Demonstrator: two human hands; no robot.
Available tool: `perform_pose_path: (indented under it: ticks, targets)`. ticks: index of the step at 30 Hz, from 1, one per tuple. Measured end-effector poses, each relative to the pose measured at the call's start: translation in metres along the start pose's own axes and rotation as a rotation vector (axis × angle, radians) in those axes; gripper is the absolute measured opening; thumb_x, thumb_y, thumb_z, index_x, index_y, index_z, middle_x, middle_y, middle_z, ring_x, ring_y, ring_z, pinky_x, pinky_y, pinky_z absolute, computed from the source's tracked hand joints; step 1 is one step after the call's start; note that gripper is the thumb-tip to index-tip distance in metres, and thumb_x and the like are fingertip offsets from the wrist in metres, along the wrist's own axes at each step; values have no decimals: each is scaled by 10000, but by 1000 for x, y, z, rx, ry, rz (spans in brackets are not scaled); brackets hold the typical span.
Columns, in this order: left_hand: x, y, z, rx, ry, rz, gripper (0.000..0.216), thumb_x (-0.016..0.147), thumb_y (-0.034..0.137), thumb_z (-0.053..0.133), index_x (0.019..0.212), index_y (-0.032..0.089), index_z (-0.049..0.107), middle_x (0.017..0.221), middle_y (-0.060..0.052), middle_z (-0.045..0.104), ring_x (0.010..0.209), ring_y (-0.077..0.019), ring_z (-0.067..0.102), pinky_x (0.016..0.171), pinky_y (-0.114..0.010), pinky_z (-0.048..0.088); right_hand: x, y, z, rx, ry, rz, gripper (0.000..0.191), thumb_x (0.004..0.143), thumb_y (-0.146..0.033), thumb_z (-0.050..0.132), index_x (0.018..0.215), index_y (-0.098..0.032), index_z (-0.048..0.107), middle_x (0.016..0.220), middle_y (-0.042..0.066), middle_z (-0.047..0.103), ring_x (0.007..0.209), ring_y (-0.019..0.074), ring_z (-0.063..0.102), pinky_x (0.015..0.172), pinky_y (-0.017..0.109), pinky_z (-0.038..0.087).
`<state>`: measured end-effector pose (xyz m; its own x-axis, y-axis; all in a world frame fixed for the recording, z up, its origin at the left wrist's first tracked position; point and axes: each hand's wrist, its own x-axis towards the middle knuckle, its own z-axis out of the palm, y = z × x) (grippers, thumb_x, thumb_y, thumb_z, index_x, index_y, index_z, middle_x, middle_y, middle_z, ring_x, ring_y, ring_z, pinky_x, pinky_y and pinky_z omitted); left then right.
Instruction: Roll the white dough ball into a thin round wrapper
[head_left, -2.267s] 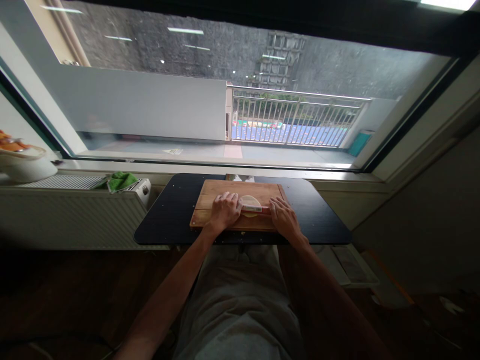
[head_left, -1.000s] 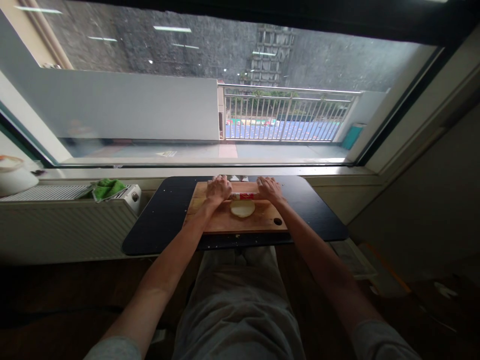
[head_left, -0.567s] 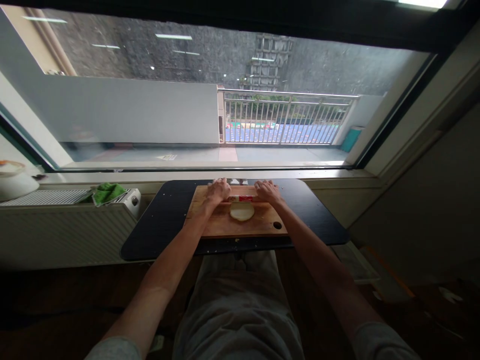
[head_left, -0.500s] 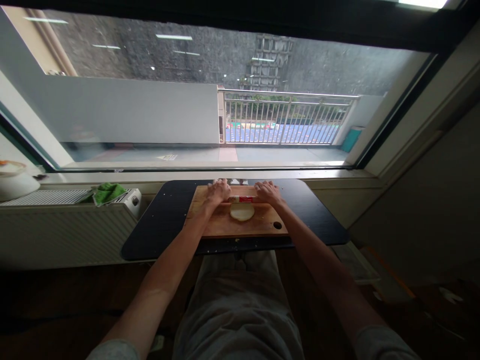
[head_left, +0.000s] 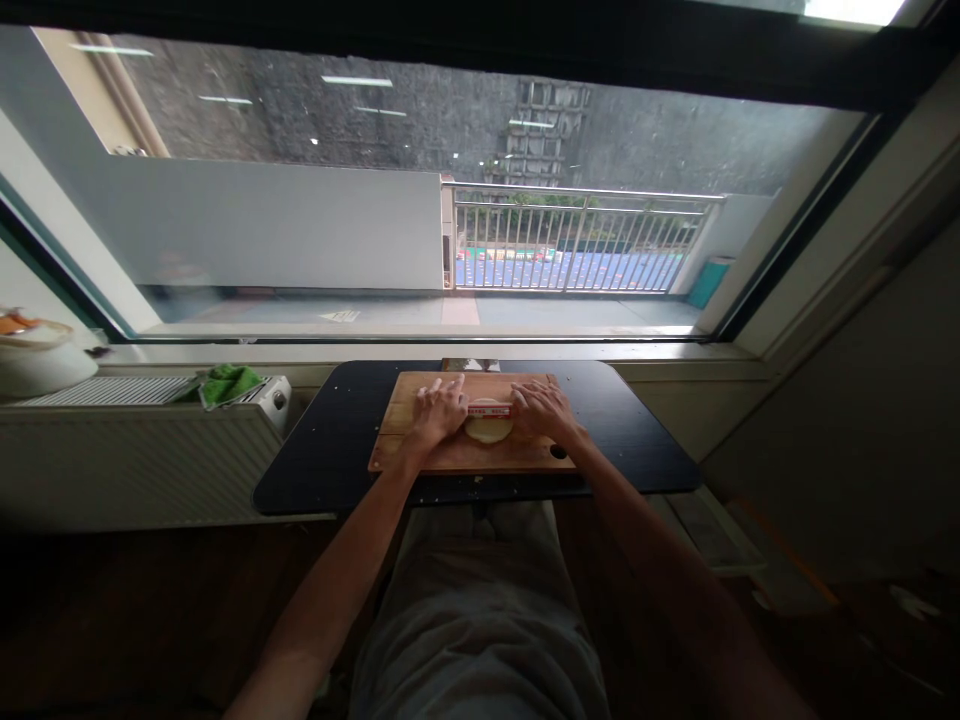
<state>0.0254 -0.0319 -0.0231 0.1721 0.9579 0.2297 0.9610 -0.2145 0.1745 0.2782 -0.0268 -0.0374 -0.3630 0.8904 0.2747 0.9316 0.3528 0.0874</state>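
A wooden cutting board point(head_left: 420, 455) lies on a small black table point(head_left: 330, 460) under a window. On the board is a round, flattened piece of pale dough point(head_left: 489, 431). A rolling pin with a red and white label point(head_left: 488, 408) lies across the dough's far part. My left hand point(head_left: 437, 410) rests on the pin's left end, fingers laid flat and forward. My right hand point(head_left: 541, 408) presses on the right end in the same way. Both palms cover the pin's ends.
A white radiator point(head_left: 135, 440) stands to the left with a green cloth point(head_left: 225, 383) on top. A white pot or bowl point(head_left: 34, 362) sits at the far left. The board has a round hole point(head_left: 557, 451) near its right front corner. My lap in grey fabric is below the table.
The pin and both hands went from the board's near side to its far edge, then came back toward me onto the dough. The dough looks flatter and wider.
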Motion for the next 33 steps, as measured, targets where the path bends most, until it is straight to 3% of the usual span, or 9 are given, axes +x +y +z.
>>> perform_pose_path:
  ticks: [5, 10, 19, 27, 33]
  targets:
    - [-18, 2, -4, -3, 31, 78, 543, 1157, 394, 364, 1617, 260, 620, 1519, -116, 731, 1546, -332, 567, 1277, -545, 416, -22, -5, -1, 30, 38, -49, 464, 1139, -259, 429, 1532, -205, 669, 1615, 150, 643, 1478, 329, 621, 1257, 563, 468]
    - [-42, 3, -4, -24, 83, 123, 494, 1162, 414, 387, 1464, 264, 748, 1533, -74, 725, 1546, -348, 565, 1267, -538, 443, -46, -21, -11, 112, 119, 4, 477, 1190, -346, 355, 1499, -207, 689, 1512, 130, 730, 1440, 297, 652, 1257, 490, 467]
    - [-84, -3, 5, -44, 183, 216, 514, 1168, 403, 369, 1567, 256, 658, 1626, -54, 651, 1621, -337, 464, 1337, -560, 346, -86, -38, -16, 127, 183, 2, 521, 1191, -435, 344, 1517, -196, 672, 1578, 144, 678, 1516, 316, 577, 1301, 519, 395]
    - [-77, -5, 6, -16, 169, 214, 562, 1179, 410, 309, 1625, 235, 601, 1633, -62, 646, 1636, -333, 439, 1346, -543, 329, -76, -38, -21, 151, 116, 36, 573, 1192, -438, 296, 1576, -173, 629, 1608, 147, 653, 1556, 340, 531, 1322, 585, 350]
    - [-68, -8, 7, 21, 145, 203, 571, 1173, 430, 315, 1669, 268, 549, 1667, -74, 612, 1624, -326, 452, 1333, -522, 344, -67, -36, -21, 135, 155, 50, 547, 1189, -416, 305, 1595, -224, 618, 1585, 109, 679, 1563, 315, 514, 1332, 562, 334]
